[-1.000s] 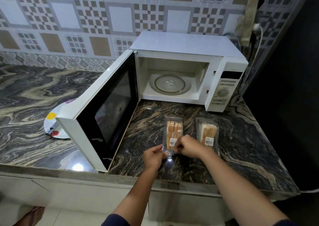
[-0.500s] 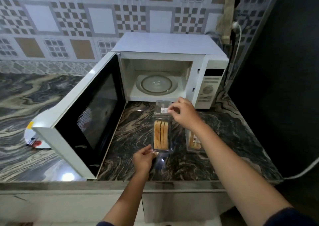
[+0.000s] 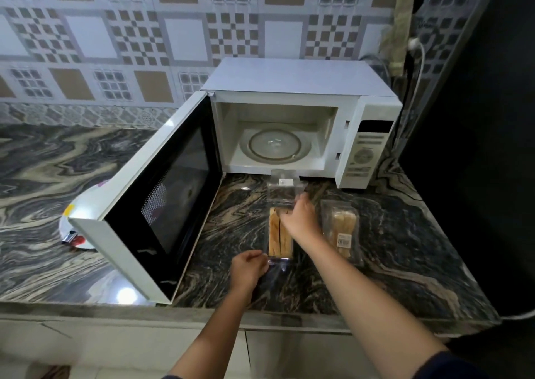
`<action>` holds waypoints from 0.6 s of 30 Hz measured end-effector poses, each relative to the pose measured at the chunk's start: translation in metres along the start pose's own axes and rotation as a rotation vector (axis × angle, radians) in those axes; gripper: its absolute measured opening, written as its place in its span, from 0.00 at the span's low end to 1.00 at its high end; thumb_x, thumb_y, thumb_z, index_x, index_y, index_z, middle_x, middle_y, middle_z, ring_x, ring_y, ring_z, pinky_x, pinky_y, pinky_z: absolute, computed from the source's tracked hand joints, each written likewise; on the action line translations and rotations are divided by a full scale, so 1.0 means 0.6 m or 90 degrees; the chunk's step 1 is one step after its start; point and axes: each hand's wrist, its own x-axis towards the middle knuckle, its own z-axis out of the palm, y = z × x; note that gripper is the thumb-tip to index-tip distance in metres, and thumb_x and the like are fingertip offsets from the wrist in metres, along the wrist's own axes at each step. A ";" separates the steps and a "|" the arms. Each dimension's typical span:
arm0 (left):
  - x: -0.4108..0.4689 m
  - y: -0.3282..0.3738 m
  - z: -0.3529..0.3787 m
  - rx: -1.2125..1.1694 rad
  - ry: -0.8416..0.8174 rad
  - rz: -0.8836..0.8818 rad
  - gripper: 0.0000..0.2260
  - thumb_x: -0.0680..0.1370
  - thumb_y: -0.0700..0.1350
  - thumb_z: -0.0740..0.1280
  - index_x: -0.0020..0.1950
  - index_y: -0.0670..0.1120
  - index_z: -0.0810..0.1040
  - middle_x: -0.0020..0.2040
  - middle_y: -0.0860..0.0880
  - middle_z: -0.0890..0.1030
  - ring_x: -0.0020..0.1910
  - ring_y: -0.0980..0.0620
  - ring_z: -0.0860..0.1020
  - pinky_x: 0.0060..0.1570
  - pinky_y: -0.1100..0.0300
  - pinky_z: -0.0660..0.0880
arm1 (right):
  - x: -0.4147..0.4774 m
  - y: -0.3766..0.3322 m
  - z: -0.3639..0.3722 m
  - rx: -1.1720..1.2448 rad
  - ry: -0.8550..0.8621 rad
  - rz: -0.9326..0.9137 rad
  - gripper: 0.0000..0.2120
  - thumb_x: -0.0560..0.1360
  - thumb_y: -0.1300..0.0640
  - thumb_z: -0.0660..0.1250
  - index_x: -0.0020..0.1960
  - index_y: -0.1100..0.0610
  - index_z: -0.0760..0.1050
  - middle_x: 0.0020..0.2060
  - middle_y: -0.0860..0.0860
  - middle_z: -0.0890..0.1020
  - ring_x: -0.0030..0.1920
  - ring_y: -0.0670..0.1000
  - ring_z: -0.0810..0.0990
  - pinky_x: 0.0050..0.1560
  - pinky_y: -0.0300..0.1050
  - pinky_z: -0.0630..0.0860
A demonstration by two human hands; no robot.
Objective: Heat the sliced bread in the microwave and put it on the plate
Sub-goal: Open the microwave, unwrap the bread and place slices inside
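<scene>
Setting: a dark marbled kitchen counter (image 3: pixel 405 248) seen from above, with a patterned tile wall behind it.
Microwave: a white microwave (image 3: pixel 289 80) stands at the counter's back edge, toward the right end. Its door (image 3: pixel 162 193) is swung wide open to the left, and the glass turntable (image 3: pixel 273 147) inside is bare.
Bread: the sliced bread (image 3: pixel 275 234) stands on edge in an open pack (image 3: pixel 279 261) of clear plastic, on the counter just in front of the microwave opening. Its lid (image 3: pixel 285 187) is folded back toward the oven.
Left hand: the left hand (image 3: pixel 249 267) pinches the near end of the open pack, close to the counter's front edge, steadying it.
Right hand: the right hand (image 3: pixel 299 222) lies over the far end of the slices, palm down. Its fingers are blurred, so whether they have closed on a slice cannot be told.
Second pack: a closed second pack (image 3: pixel 341 231) of bread lies just to the right.
Plate: a white plate (image 3: pixel 69 225) sits toward the counter's left, mostly hidden behind the open door.
Step in hand: probably taking bread out of the pack; nothing is heating yet.
Next move: likely a gentle lift of the soft slices, then carrying them forward onto the turntable.
</scene>
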 end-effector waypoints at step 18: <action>0.004 0.008 0.003 -0.129 -0.014 -0.067 0.05 0.73 0.26 0.64 0.42 0.32 0.78 0.37 0.38 0.78 0.37 0.44 0.79 0.35 0.64 0.80 | 0.000 -0.002 0.023 -0.041 -0.126 0.168 0.20 0.69 0.48 0.72 0.57 0.56 0.77 0.53 0.53 0.81 0.51 0.52 0.80 0.45 0.40 0.74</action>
